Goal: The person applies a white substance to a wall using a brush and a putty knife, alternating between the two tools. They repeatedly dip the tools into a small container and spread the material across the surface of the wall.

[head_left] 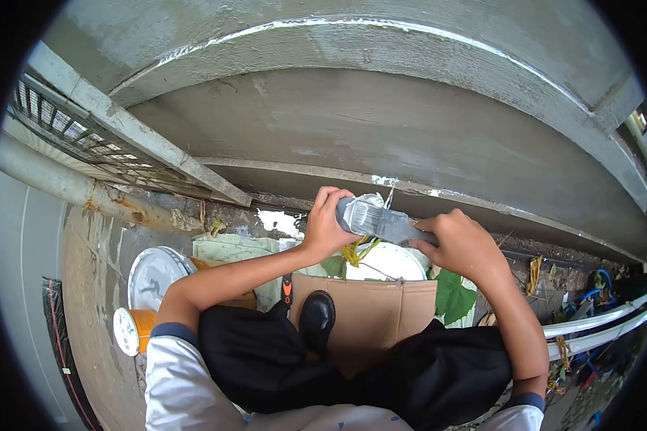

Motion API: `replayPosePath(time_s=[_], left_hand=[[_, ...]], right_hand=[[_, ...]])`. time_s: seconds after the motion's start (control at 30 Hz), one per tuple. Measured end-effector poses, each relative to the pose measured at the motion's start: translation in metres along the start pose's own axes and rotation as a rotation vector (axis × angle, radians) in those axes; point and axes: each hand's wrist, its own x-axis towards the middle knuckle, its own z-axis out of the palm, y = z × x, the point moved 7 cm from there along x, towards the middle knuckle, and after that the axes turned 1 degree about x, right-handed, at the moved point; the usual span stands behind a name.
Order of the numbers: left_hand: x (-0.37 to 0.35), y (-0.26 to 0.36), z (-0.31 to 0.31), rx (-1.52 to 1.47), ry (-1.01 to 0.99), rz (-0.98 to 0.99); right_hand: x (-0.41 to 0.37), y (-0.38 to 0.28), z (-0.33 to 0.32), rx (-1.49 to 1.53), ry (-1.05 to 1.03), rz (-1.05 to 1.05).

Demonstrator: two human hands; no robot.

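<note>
My left hand point(327, 224) is closed around a small paint-smeared container point(346, 208), held out in front of the wall. In my right hand point(461, 243) is a flat grey paintbrush point(395, 225), gripped by its handle. Its whitish, paint-coated bristles point left and rest at the mouth of the container. The inside of the container is mostly hidden by the brush. Beyond both hands stands a grey wall point(323, 118) with a wet white line along its upper ledge and a few white patches low down.
A cardboard sheet point(370, 309) lies between my knees, near a black shoe point(317, 320). Behind it is a round white lid or bucket top point(392, 262). Left stand a white-lidded bucket point(151, 276) and an orange-sided tub point(142, 327). A rusty pipe point(72, 183) runs along the left; white pipes point(597, 332) lie right.
</note>
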Motion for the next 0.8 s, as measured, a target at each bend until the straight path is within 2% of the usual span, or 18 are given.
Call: replayPosePath(time_s=[0.07,0.33,0.43,0.5,0.57,0.63,0.7,0.77,0.8], left_hand=[[0.000,-0.012,-0.003,0.008,0.033,-0.083],[0.000,-0.028,-0.006,-0.014,0.059,-0.157],[-0.003,-0.035,-0.007,-0.027,0.084,-0.205],[-0.006,-0.042,-0.010,-0.038,0.104,-0.272],[-0.006,-0.046,-0.016,-0.038,0.144,-0.277],[-0.008,-0.056,-0.021,-0.036,0.174,-0.368],[-0.011,-0.070,-0.023,-0.013,0.206,-0.380],[-0.020,-0.087,-0.029,0.011,0.273,-0.489],[-0.025,-0.092,-0.031,0.012,0.286,-0.521]], right_hand=[[-0.004,0.006,-0.008,0.007,0.051,0.039],[-0.007,0.010,-0.022,0.143,0.060,0.053],[-0.005,0.007,-0.023,0.234,0.116,0.038],[0.001,0.008,-0.020,0.332,0.236,0.010],[0.010,0.006,-0.014,0.311,0.277,-0.020],[0.021,0.006,-0.010,0.276,0.327,0.037],[0.037,0.002,-0.001,0.277,0.371,-0.047],[0.054,-0.013,0.006,0.272,0.459,-0.224],[0.065,-0.019,0.016,0.282,0.411,-0.254]])
